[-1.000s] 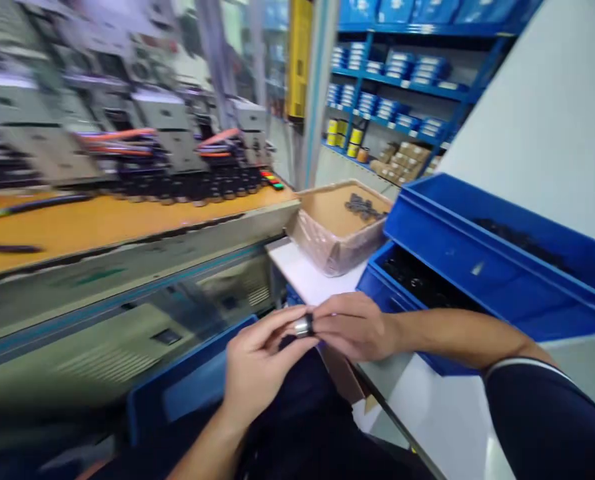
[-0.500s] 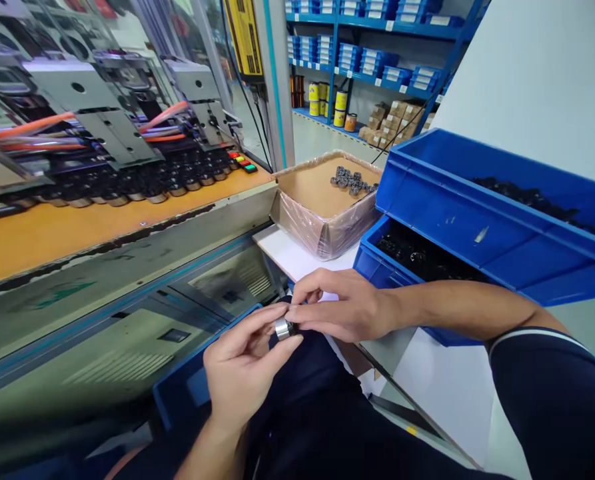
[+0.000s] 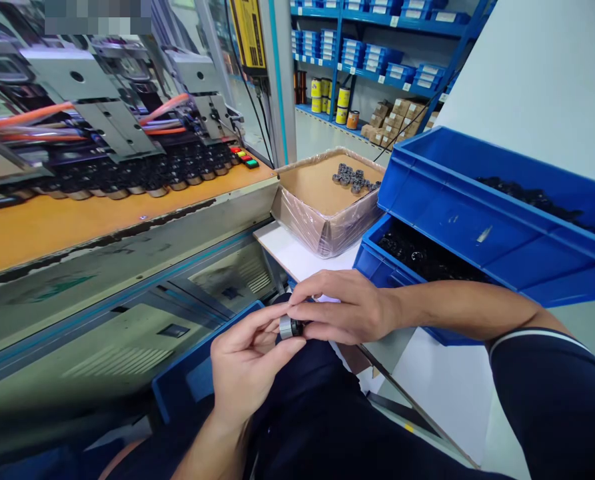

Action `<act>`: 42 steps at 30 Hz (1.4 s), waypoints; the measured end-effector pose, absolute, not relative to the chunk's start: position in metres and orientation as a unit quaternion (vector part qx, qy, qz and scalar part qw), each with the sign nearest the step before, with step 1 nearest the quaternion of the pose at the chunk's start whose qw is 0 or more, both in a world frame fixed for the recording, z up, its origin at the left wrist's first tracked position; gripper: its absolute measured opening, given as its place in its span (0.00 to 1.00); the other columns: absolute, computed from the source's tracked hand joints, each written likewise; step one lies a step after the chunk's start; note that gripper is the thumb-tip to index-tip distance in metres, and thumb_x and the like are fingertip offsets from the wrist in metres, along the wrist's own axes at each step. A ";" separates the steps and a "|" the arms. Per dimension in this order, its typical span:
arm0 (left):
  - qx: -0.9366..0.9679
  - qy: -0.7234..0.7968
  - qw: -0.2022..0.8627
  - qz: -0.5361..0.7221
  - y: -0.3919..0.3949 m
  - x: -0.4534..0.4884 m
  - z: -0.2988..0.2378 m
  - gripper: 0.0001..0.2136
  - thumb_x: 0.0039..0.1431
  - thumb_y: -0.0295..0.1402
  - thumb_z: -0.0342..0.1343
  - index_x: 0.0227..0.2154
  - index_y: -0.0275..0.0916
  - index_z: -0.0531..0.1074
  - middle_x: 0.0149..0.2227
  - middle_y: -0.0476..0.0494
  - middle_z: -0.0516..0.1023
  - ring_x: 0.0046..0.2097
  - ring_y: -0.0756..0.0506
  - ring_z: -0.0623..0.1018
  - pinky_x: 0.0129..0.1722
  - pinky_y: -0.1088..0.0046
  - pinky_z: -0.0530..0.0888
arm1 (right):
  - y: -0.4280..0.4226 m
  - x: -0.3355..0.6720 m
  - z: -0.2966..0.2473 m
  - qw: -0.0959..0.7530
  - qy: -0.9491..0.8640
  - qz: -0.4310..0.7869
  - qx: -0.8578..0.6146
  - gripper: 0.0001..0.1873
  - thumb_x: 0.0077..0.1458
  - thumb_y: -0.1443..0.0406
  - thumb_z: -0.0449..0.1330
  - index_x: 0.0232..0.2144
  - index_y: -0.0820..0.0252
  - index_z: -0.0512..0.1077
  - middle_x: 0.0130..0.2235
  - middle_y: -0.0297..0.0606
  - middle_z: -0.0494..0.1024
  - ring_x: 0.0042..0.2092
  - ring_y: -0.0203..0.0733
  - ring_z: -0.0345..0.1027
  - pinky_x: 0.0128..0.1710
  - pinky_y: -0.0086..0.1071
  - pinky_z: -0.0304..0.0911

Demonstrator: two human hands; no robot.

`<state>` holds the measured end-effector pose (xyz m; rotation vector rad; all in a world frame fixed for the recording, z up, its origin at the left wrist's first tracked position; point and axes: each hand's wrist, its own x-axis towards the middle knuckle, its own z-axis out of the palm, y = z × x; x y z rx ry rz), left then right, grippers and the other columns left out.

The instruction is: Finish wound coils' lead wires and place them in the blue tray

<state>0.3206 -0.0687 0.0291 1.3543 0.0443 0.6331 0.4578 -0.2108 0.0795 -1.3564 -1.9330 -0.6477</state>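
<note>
A small silver-and-black cylindrical part (image 3: 286, 327) sits between my two hands, above my lap. My left hand (image 3: 250, 360) is closed on its silver side, thumb below and fingers above. From the right, my right hand (image 3: 350, 310) has its fingertips pinched at the black end (image 3: 296, 327), partly covering it. Whether the black end is a separate piece cannot be told. Beyond my hands, a plastic-wrapped cardboard box (image 3: 322, 230) holds several similar dark parts (image 3: 352, 177). Close to my right forearm, a lower blue bin (image 3: 377, 261) contains black pieces (image 3: 422, 257).
Another blue bin (image 3: 502, 233) with black pieces rests tilted on the lower one. On the left, an orange-topped bench (image 3: 127, 227) carries rows of parts (image 3: 157, 180) under machine heads (image 3: 112, 127). A blue container (image 3: 177, 387) stands low beside my legs. Shelving (image 3: 367, 73) stands behind.
Both hands have shifted slightly right with the part. Its black end shows more now between the fingertips of my right hand.
</note>
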 end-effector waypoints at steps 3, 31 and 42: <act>0.611 0.025 0.735 0.294 -0.069 0.321 0.030 0.18 0.43 0.23 0.73 0.40 0.44 0.83 0.35 0.47 0.87 0.34 0.46 0.86 0.36 0.81 0.81 | -0.211 0.457 0.080 0.343 -0.740 -0.244 -0.525 0.09 0.66 0.68 0.56 0.47 0.67 0.69 0.45 0.46 0.74 0.47 0.35 0.71 0.48 0.29 0.73; 0.626 0.023 0.724 0.288 -0.069 0.322 0.050 0.17 0.43 0.25 0.73 0.39 0.45 0.84 0.32 0.46 0.87 0.30 0.47 0.85 0.32 0.82 0.81 | -0.214 0.458 0.081 0.328 -0.723 -0.282 -0.538 0.13 0.63 0.64 0.63 0.46 0.68 0.71 0.45 0.47 0.75 0.48 0.38 0.72 0.48 0.31 0.72; 0.622 0.027 0.731 0.279 -0.069 0.322 0.046 0.17 0.43 0.26 0.73 0.39 0.44 0.84 0.33 0.46 0.87 0.31 0.48 0.85 0.34 0.82 0.81 | -0.214 0.458 0.083 0.342 -0.717 -0.298 -0.529 0.10 0.64 0.64 0.61 0.43 0.68 0.72 0.43 0.47 0.77 0.45 0.38 0.73 0.44 0.30 0.73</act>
